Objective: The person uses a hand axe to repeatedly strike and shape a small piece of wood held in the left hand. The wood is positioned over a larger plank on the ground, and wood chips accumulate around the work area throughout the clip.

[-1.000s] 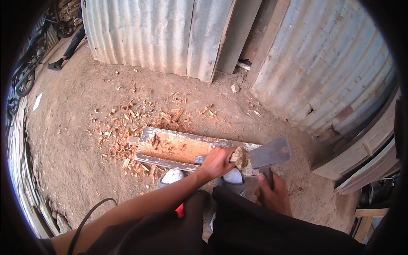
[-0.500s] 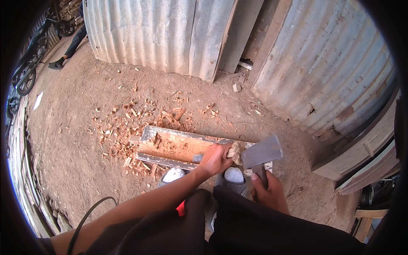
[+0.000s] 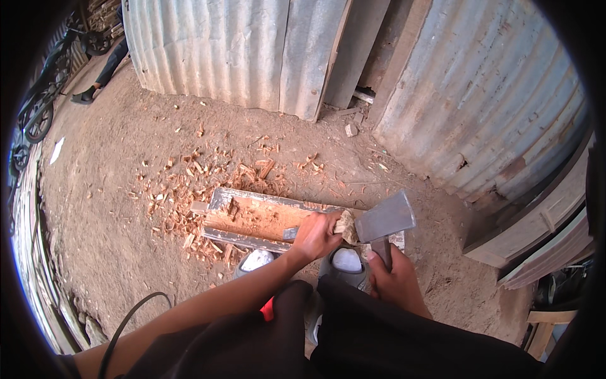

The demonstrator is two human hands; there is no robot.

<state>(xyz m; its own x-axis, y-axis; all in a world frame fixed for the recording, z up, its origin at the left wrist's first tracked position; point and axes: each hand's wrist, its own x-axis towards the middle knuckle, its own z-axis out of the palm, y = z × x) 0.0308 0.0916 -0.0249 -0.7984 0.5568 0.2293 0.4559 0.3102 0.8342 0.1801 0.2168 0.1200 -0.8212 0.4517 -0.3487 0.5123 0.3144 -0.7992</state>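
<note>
My left hand [image 3: 317,237] is wrapped round a wood chisel [image 3: 290,234], whose flat metal blade points left into a hollowed wooden block [image 3: 218,201]. The chisel's frayed, pale handle end sticks out on the right of that fist. My right hand [image 3: 398,278] grips the short dark handle of a hatchet [image 3: 386,218]. Its broad grey head flares to the right, and its narrower end is at the chisel's frayed end; whether they touch I cannot tell. The block lies lengthwise in front of my shoes, with dark, worn outer faces and a pale reddish hollow holding loose chips.
Wood chips [image 3: 180,218] lie scattered left of and behind the block. Corrugated metal sheets [image 3: 214,57] stand at the back and right. Curved boards [image 3: 536,221] lean at the right edge. Far left are motorcycles [image 3: 41,117] and a person's leg [image 3: 104,72].
The hatchet head has dropped slightly and shifted left, closer to the chisel's handle end. The chisel and my left hand have moved slightly left. The block looks unmoved.
</note>
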